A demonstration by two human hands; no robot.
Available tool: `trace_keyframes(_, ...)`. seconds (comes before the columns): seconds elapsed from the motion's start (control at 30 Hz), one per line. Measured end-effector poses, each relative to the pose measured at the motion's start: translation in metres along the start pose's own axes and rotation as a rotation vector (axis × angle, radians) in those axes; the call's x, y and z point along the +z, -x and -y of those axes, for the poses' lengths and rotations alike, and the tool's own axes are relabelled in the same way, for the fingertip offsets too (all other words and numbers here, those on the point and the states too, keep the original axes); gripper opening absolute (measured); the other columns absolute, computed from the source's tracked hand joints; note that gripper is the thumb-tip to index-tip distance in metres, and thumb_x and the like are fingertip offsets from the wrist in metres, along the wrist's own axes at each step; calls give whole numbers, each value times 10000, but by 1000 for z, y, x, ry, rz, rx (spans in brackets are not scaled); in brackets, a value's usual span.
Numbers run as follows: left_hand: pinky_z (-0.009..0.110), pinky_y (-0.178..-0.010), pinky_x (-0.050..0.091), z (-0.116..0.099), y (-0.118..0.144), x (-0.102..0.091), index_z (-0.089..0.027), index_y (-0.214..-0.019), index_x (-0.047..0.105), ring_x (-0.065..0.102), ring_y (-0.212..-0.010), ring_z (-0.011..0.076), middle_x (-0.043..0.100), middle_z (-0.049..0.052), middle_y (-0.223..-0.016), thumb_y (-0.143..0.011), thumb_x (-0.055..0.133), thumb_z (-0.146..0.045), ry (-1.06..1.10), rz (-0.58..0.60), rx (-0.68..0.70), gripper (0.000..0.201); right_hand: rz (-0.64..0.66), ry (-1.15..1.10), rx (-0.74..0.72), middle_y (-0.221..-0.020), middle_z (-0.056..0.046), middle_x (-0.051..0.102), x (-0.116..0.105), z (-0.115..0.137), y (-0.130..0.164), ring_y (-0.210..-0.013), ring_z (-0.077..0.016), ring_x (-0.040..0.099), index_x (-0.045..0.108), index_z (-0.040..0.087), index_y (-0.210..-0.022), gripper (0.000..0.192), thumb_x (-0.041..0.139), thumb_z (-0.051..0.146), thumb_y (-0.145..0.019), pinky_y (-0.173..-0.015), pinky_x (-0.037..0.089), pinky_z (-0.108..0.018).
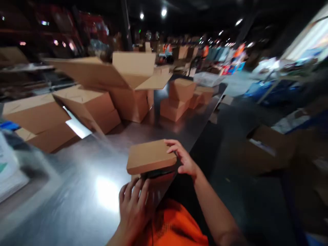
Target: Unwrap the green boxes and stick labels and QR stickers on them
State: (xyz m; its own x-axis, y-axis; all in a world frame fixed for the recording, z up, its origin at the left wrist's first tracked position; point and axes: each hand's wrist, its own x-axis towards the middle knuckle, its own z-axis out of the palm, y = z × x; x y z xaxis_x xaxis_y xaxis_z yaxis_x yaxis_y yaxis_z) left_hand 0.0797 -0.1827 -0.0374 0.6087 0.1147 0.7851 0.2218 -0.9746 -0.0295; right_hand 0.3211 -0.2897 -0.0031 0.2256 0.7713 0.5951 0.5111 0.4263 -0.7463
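Observation:
A small flat cardboard box [151, 155] is at the near edge of a shiny metal table, with a dark gap or shadow beneath its front side. My right hand [184, 160] curves around the box's right end, fingertips on the far corner and thumb lower down. Just in front of the box is my left hand [134, 201], palm down with fingers stretched forward. Its fingertips lie close to the box's lower front edge; whether they touch it I cannot tell. Part of a pale piece shows between them and the box.
A large carton [133, 99] with raised flaps stands across the metal table [84, 191]. Closed cartons [87, 106] sit to its left, and smaller stacked boxes [176, 99] to its right. A white paper [78, 126] lies among them. An open carton [266, 147] is at right, beyond the table edge.

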Motion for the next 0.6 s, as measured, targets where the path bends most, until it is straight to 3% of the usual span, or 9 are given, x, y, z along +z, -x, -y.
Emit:
trace_keyframes(0.1, 422, -895, 435, -4, -1, 0, -178, -1101, 665, 549, -1063, 296, 601, 156, -1095, -769, 730, -189, -7, -18, -115, 339, 71, 70, -18, -1268, -97, 599, -3, 2, -5, -1335, -310, 451, 647, 257, -1079, 338, 738, 470, -833, -1103, 340, -523)
trace_keyframes(0.2, 419, -928, 403, -7, 3, 2, -215, -1107, 677, 491, -1172, 309, 566, 149, -1180, -736, 759, -192, -84, -62, -157, 381, 223, 164, -27, -1176, -87, 652, -5, 4, -6, -1311, -294, 480, 685, 271, -1114, 269, 731, 350, -861, -1079, 377, -516)
trace_keyframes(0.3, 428, -1003, 367, -9, 8, 3, -228, -1110, 676, 435, -1302, 319, 571, 145, -1279, -748, 736, -193, -50, -43, -159, 368, 273, 227, -21, -1240, -90, 626, -4, 2, 3, -1353, -306, 436, 717, 283, -1104, 235, 698, 377, -889, -1092, 363, -531)
trace_keyframes(0.43, 408, -1060, 336, -4, 13, 6, -218, -1109, 682, 533, -1259, 268, 665, 135, -1193, -825, 649, -215, 39, 32, -148, 286, 166, 254, -86, -1294, -97, 600, 9, -14, 23, -1392, -350, 377, 700, 290, -1122, 358, 738, 493, -830, -1113, 327, -580)
trace_keyframes(0.6, 388, -1024, 369, 1, 14, 10, -193, -1164, 667, 635, -1094, 242, 729, 115, -1050, -819, 675, -170, 63, -54, -122, 346, -48, 345, -203, -1377, -113, 528, 35, -33, 42, -1433, -367, 310, 596, 279, -1173, 498, 827, 422, -756, -1104, 353, -619)
